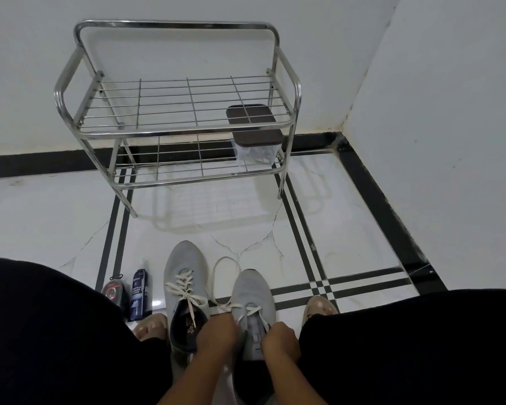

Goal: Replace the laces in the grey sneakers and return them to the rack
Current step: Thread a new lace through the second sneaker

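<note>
Two grey sneakers stand on the floor between my knees, toes pointing away. The left sneaker [184, 270] is laced with a white lace tied loosely. The right sneaker [253, 290] has a white lace [225, 264] crossing its upper eyelets, and a long loop of it lies on the tiles beyond the toe. My left hand [216, 334] grips the lace at the shoe's left side. My right hand [281, 340] grips the lace at its right side. The metal shoe rack [176, 130] stands against the wall ahead.
A clear container with a dark lid [257, 141] sits on the rack's lower shelf, at the right. A blue spray can [139, 293] and a small red and black item [113, 289] lie left of the sneakers. My bare feet [319, 306] flank the shoes. Walls meet at the right corner.
</note>
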The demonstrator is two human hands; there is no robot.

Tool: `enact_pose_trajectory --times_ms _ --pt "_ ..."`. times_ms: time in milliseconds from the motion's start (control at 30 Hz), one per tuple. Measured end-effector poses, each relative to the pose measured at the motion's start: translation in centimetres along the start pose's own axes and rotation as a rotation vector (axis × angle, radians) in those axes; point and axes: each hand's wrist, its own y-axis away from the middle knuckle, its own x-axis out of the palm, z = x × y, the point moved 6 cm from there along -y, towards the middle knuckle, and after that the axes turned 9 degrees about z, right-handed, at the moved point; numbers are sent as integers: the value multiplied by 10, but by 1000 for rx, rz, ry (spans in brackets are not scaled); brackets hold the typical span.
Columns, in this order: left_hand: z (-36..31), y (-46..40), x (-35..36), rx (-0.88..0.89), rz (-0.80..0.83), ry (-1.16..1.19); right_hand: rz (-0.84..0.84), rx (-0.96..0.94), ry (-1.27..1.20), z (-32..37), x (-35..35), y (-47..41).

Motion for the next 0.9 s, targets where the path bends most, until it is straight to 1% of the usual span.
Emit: enact_pose_trajectory --times_ms 67,167,333,400,433,467,533,600,633,700,733,833,867,900 --pt "3 3 -2 -45 0 4 -7 3 -4 -2 0 -3" --pt "0 8 -9 -94 -77 -95 -23 2 23 -2 1 -7" --pt "-17 12 -20 -15 -265 -213 -30 -29 114 3 3 -10" --pt "-19 7 -25 -9 -312 -231 -28 -26 143 4 5 -11" --pt "-20 6 -28 -14 -322 -287 -27 -29 150 4 5 -11" --pt "-21 4 -28 -7 -320 -343 -28 -31 156 4 5 -12" --pt "-26 4 -30 65 -316 -365 -31 -39 164 5 5 -14" --pt "-22 -8 -22 98 -313 -373 -34 -49 172 5 6 -16" --pt "-21 -10 -19 88 -278 -355 -34 -52 173 6 7 -17" --pt "-22 -14 -13 153 -276 -377 -35 -52 171 7 8 -18" --pt "-22 -16 -11 155 -245 -416 -34 -51 164 6 9 -19" --pt "-18 -26 -11 66 -125 -418 -32 -40 136 6 9 -19" --pt "-19 -31 -8 63 -68 -472 -30 -34 121 5 8 -19" --pt "-19 -29 -9 58 11 -466 -30 -31 108 5 6 -19"
